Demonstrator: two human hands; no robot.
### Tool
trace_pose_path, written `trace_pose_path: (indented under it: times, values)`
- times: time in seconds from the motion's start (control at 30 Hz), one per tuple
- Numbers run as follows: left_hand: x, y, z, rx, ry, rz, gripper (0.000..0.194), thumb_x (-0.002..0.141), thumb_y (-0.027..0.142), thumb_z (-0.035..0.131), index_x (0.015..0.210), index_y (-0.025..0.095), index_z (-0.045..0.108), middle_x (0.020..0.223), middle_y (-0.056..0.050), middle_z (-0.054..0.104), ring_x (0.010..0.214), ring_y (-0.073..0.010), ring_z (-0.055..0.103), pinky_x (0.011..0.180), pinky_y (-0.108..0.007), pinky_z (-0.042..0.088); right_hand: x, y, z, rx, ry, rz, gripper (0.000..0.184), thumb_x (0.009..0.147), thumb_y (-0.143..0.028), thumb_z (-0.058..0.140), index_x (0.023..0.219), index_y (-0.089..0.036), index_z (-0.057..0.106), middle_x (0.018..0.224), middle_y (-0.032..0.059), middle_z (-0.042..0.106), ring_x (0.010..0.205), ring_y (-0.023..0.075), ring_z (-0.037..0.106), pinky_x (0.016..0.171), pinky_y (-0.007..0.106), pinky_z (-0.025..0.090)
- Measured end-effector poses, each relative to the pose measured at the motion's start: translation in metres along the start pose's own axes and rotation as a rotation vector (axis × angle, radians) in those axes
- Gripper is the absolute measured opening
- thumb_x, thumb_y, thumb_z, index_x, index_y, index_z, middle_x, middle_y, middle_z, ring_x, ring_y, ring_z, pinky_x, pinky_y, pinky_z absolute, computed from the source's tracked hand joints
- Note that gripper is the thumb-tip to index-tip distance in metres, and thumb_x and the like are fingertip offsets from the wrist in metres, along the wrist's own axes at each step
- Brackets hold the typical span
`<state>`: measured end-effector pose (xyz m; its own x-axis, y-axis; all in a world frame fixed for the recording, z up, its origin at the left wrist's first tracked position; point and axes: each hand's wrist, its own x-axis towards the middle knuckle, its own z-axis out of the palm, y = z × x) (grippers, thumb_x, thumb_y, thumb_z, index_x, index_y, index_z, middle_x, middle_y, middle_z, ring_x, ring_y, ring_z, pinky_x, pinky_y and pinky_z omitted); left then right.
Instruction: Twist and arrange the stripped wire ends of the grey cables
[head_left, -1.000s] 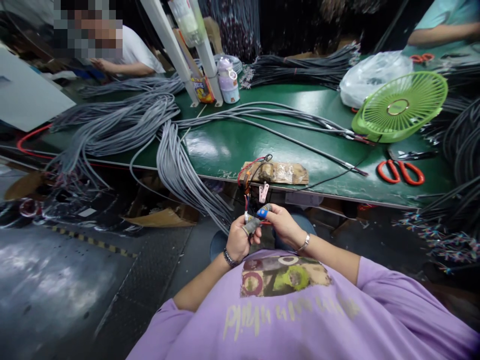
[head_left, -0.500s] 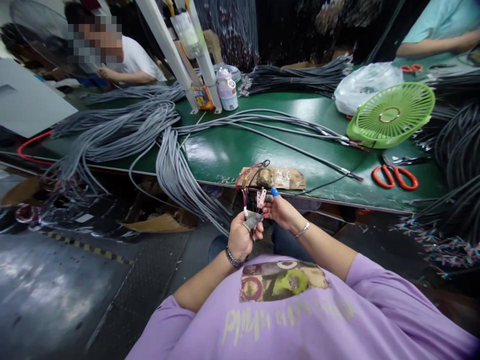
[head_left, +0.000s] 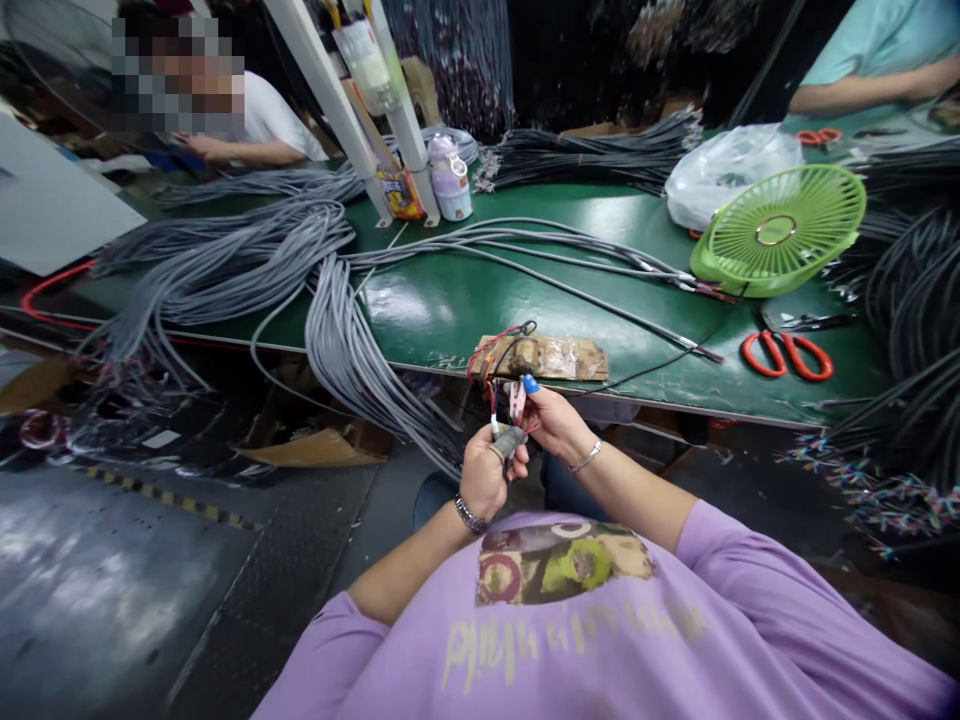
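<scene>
My left hand [head_left: 485,472], a grey cover on its thumb, is closed around the end of a cable with a white sleeve [head_left: 494,424] and thin coloured wires. My right hand [head_left: 556,420], a blue cover on one fingertip, pinches a small pink clip [head_left: 517,402] just above the left thumb. Thin red wires [head_left: 532,427] run between the two hands. Beyond the fingers, at the table's edge, lies a taped cardboard strip [head_left: 551,357] with red and black leads at its left end. The fingers hide the wire tips.
Grey cable bundles [head_left: 247,250] cover the table's left side and hang over its edge. To the right are red-handled scissors [head_left: 787,356], a green fan [head_left: 780,230] and a plastic bag [head_left: 731,175]. A lilac bottle [head_left: 451,180] stands by the post. Two co-workers sit across the table.
My right hand has moved slightly left, and its fingers have closed onto the pink clip. The left hand keeps its grip on the cable. The view has shifted slightly.
</scene>
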<state>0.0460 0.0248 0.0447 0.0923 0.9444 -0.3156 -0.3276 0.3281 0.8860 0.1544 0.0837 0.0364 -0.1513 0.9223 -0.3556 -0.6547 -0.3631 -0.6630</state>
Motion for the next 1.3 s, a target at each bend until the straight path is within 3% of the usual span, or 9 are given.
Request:
trace_pose_path:
  times: [0.23,0.43,0.63,1.03,1.3]
  values:
    - [-0.004,0.002,-0.001,0.012,0.001,0.0,0.027,0.065,0.038,0.069,0.074,0.016,0.054,0.05,0.003,0.059,0.033,-0.0075,0.049,0.032,-0.017,0.024,-0.005,-0.001,-0.007,0.071,-0.009,0.146,0.042,0.078,-0.059,0.058,0.078,-0.017,0.062,0.064,0.0014,0.061,0.055,0.0111,0.052,0.054,0.024,0.043]
    - [-0.014,0.002,-0.005,0.034,-0.001,0.01,0.028,0.068,0.039,0.069,0.072,0.017,0.053,0.05,0.003,0.059,0.033,-0.0069,0.048,0.032,-0.017,0.025,-0.013,-0.012,-0.009,-0.021,-0.137,0.263,0.052,0.08,-0.066,0.047,0.084,-0.016,0.063,0.07,0.0031,0.062,0.056,0.0118,0.053,0.052,0.024,0.043]
    - [-0.015,0.003,-0.004,0.013,0.041,0.067,0.026,0.068,0.038,0.069,0.074,0.017,0.055,0.052,0.003,0.059,0.035,-0.0072,0.05,0.033,-0.017,0.026,-0.012,-0.01,-0.008,-0.031,-0.177,0.154,0.029,0.077,-0.044,0.066,0.078,-0.015,0.064,0.06,-0.0007,0.058,0.052,0.0085,0.048,0.05,0.02,0.041]
    - [-0.005,-0.003,0.0,0.028,0.052,0.069,0.025,0.067,0.036,0.068,0.071,0.016,0.054,0.053,0.002,0.06,0.035,-0.0068,0.05,0.033,-0.016,0.025,-0.005,-0.002,0.001,0.112,-0.048,0.118,0.034,0.077,-0.048,0.066,0.07,-0.015,0.063,0.06,0.0012,0.062,0.052,0.0094,0.052,0.05,0.021,0.043]
    - [-0.008,-0.004,-0.004,0.037,0.05,0.083,0.025,0.069,0.036,0.068,0.073,0.016,0.055,0.053,0.003,0.06,0.035,-0.0065,0.05,0.033,-0.016,0.025,-0.01,0.001,-0.011,0.067,-0.138,0.206,0.048,0.081,-0.063,0.05,0.078,-0.016,0.061,0.069,0.0031,0.063,0.055,0.0104,0.054,0.051,0.022,0.047]
